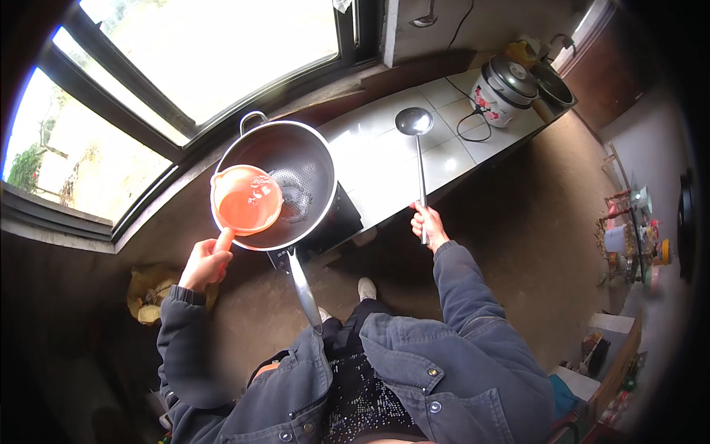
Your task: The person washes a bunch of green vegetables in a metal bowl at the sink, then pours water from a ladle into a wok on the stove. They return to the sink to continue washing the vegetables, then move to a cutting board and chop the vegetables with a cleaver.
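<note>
My left hand (206, 263) grips the handle of an orange plastic water dipper (247, 201), which holds liquid and hangs over the left part of a deep frying wok (302, 161). The wok has a textured dark inside, a loop handle at the far rim and a long metal handle towards me. Some liquid seems to lie on its bottom. Beneath the wok is a black cooktop (346, 213). To the right, my right hand (430, 223) is closed round the handle of a metal ladle (414, 121), its bowl above the white tiled counter.
A rice cooker (502, 94) with a black cord stands farther along the counter, beside a dark pan or basin (552, 86). Windows (211, 55) line the left side. A yellowish bag (147, 297) lies low at left; shelves with containers are at far right.
</note>
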A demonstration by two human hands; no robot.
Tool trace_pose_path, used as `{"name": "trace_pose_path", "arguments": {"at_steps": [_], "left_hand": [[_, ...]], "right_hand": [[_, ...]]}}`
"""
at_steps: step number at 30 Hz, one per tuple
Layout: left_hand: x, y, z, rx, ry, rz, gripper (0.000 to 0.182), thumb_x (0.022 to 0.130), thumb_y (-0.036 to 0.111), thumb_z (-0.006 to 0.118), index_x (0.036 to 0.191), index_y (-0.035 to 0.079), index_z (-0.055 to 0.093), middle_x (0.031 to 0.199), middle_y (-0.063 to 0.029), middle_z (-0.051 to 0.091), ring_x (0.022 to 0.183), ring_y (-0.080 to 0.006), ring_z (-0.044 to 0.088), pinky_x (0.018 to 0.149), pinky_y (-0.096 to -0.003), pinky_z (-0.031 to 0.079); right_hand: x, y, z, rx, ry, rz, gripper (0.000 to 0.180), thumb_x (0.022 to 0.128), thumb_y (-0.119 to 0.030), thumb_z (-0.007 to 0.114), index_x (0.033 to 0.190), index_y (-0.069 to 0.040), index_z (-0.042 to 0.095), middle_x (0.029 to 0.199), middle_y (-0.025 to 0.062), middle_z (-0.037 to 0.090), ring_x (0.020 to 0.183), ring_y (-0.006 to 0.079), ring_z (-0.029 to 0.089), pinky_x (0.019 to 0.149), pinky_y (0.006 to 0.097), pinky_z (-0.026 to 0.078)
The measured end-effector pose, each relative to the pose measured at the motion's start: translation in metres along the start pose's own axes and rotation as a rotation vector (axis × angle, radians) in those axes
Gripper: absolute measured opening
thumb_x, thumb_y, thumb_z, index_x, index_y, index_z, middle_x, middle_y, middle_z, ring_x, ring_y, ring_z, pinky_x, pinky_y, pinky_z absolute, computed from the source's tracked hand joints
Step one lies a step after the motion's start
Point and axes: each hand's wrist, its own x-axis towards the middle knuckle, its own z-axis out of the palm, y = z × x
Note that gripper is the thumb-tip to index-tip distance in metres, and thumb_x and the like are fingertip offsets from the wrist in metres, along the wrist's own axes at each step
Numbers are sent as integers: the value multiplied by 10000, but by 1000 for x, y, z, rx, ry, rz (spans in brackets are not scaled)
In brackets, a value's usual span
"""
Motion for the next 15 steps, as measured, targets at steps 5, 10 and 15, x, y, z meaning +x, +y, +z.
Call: {"name": "trace_pose_path", "arguments": {"at_steps": [5, 10, 15], "left_hand": [[0, 4, 5, 52, 49, -33, 253, 841, 86, 699, 1043, -34, 604, 726, -29, 575, 474, -122, 532, 420, -275, 403], [-4, 9, 11, 96, 105, -1, 277, 836, 103, 689, 1058, -43, 612, 717, -39, 592, 498, -122, 551, 448, -273, 429], [-3, 10, 15, 79, 137, 35, 268, 825, 111, 698, 1027, -47, 619, 702, -40, 593, 488, -128, 553, 445, -279, 420]], "right_hand": [[54, -2, -1, -165, 66, -64, 368, 984, -360, 698, 1112, -22, 628, 679, -43, 467, 508, 58, 444, 434, 232, 371], [82, 0, -1, -327, 113, -68, 313, 948, -363, 735, 970, -66, 637, 686, -40, 500, 509, 55, 466, 428, 237, 397], [98, 8, -3, -353, 44, -77, 266, 960, -309, 726, 945, -65, 622, 688, -34, 507, 503, 55, 462, 418, 237, 397]]}}
